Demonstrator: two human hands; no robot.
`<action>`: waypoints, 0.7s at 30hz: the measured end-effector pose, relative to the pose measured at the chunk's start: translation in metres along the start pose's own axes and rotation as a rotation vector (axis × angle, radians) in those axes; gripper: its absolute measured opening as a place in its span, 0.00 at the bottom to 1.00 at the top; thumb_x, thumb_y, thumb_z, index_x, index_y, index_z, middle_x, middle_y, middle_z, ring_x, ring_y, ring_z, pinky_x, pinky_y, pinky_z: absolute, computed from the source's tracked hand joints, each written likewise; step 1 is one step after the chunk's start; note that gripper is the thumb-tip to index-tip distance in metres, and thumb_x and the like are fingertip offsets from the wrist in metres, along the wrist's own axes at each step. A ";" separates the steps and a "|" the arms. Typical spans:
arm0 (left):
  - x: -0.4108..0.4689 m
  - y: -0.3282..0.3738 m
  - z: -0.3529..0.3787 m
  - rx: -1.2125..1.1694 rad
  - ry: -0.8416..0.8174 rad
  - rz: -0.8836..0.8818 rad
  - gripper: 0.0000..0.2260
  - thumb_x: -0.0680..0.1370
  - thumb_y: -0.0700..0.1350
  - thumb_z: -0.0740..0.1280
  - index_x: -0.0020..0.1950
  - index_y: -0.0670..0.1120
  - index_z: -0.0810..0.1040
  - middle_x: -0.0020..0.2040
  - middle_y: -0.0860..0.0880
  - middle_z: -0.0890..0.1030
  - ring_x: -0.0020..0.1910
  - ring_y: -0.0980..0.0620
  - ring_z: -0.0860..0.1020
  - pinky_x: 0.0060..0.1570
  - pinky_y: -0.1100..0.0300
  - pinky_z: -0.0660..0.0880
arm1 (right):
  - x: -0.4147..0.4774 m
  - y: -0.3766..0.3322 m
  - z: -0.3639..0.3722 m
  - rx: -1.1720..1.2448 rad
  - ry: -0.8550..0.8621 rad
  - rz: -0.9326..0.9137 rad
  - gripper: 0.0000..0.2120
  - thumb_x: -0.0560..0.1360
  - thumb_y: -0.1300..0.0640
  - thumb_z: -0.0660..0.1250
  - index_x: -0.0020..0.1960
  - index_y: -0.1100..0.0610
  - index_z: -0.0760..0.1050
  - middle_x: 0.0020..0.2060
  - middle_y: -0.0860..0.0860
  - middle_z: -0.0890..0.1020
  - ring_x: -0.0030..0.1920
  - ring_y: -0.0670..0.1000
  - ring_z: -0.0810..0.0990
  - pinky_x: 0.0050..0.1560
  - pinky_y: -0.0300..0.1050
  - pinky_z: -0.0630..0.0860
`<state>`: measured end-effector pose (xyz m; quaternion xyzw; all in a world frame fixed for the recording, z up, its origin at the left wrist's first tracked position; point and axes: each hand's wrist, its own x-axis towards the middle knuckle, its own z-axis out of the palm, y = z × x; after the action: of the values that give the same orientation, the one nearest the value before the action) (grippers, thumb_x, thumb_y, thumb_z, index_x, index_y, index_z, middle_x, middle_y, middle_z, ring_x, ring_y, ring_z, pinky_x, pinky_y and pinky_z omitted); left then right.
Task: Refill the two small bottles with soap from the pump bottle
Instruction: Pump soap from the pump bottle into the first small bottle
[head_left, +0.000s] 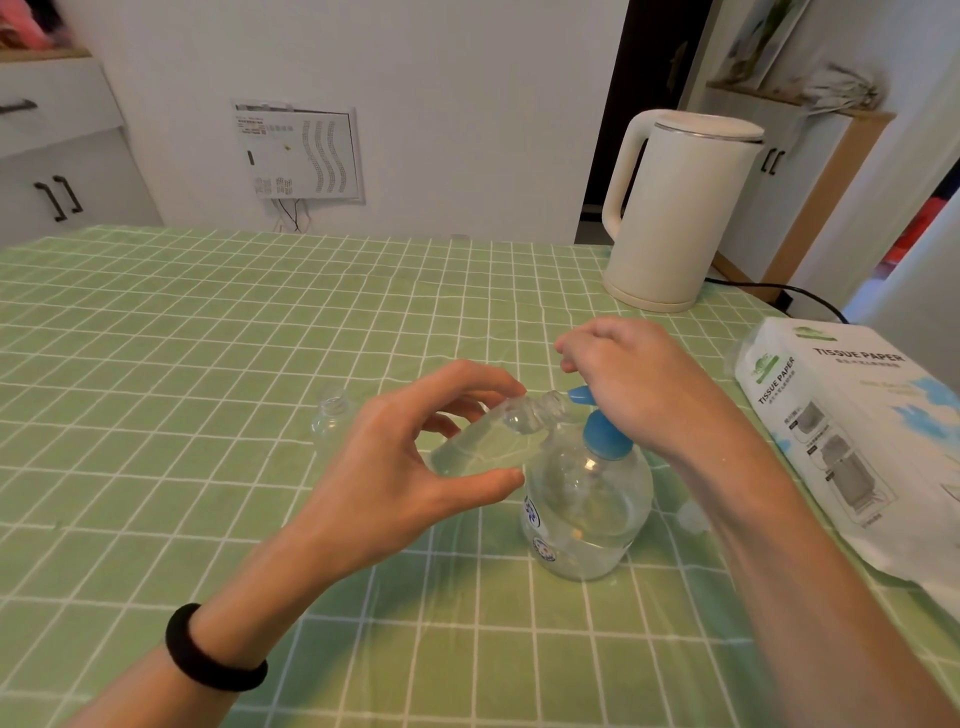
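The left hand (395, 467) has its grip pinching a small bottle (483, 447) (tilted, clear liquid inside), mouth at the blue nozzle of the part-full pump bottle (587, 509). The right hand (639, 384), grip curled in, sits atop the pump. A second small bottle (332, 415) stands behind on the table (208, 312), with a kettle (680, 208) and a tissue pack (857, 441) to the right.

Worktop cloth (156, 322): light green, white grid lines. Pump bottle (592, 509): clear, blue pump head (602, 434), blue-and-white label. Nearer small bottle (483, 447) and farther small bottle (332, 415): colourless. Kettle (675, 218): cream. Tissue pack (857, 415): white (green logo, pale blue print). Wristband (208, 654): black
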<state>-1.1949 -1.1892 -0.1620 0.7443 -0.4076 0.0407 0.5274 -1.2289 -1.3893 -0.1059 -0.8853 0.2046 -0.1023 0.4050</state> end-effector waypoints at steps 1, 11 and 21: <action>0.001 -0.001 -0.001 0.000 0.001 0.001 0.22 0.70 0.53 0.77 0.63 0.54 0.80 0.58 0.60 0.84 0.58 0.50 0.83 0.56 0.51 0.80 | 0.000 0.000 0.001 0.003 -0.007 -0.005 0.18 0.77 0.50 0.60 0.56 0.60 0.81 0.54 0.56 0.85 0.56 0.59 0.80 0.53 0.47 0.77; 0.000 -0.002 0.000 0.001 -0.008 -0.006 0.22 0.70 0.49 0.80 0.63 0.54 0.81 0.58 0.59 0.84 0.57 0.50 0.84 0.57 0.50 0.80 | 0.000 0.000 0.002 -0.010 -0.030 -0.014 0.19 0.78 0.51 0.59 0.58 0.62 0.79 0.56 0.58 0.84 0.58 0.61 0.80 0.59 0.56 0.76; 0.000 -0.002 -0.002 0.005 0.006 -0.015 0.22 0.70 0.46 0.80 0.63 0.52 0.81 0.57 0.59 0.84 0.57 0.50 0.84 0.56 0.50 0.80 | -0.002 0.001 0.005 -0.014 -0.045 0.002 0.19 0.78 0.52 0.58 0.60 0.64 0.78 0.58 0.61 0.82 0.59 0.64 0.79 0.60 0.64 0.75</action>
<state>-1.1926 -1.1876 -0.1630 0.7484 -0.4003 0.0399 0.5273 -1.2290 -1.3854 -0.1102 -0.8899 0.1972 -0.0806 0.4034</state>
